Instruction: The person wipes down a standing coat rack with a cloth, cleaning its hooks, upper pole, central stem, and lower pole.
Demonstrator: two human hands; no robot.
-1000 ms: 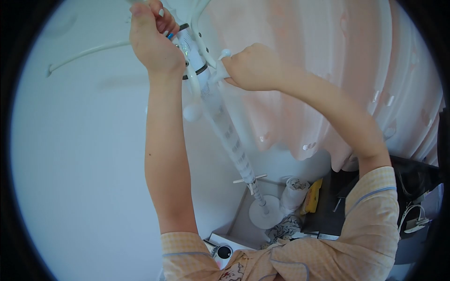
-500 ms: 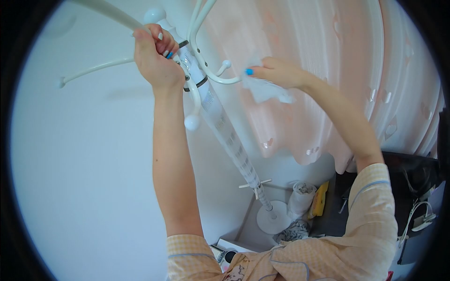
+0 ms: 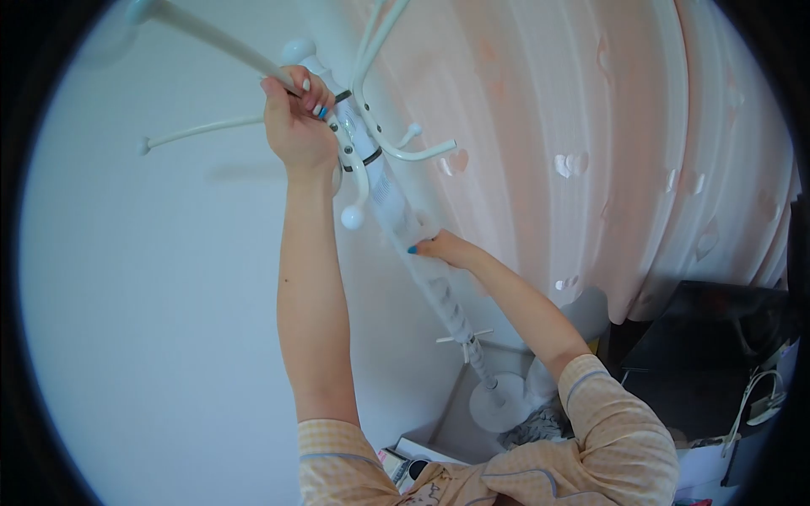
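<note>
A white coat rack with curved hook arms and a printed pole leans diagonally across the view. High up, my left hand is closed round one of its hook arms, close to the pole. Lower on the pole, my right hand is closed with the thumb against it, pressing a thin white wipe to the surface. Most of the wipe is hidden by the hand or blends into the white pole. The rack's round base stands on the floor below.
A pale pink curtain with heart shapes hangs to the right, close to the rack. White wall fills the left. At lower right are a black screen and a white cable. Grey fabric lies by the base.
My right hand has moved down and left, from beside a hook arm onto the pole, taking the wipe with it. My left hand keeps its grip; the view has shifted slightly.
</note>
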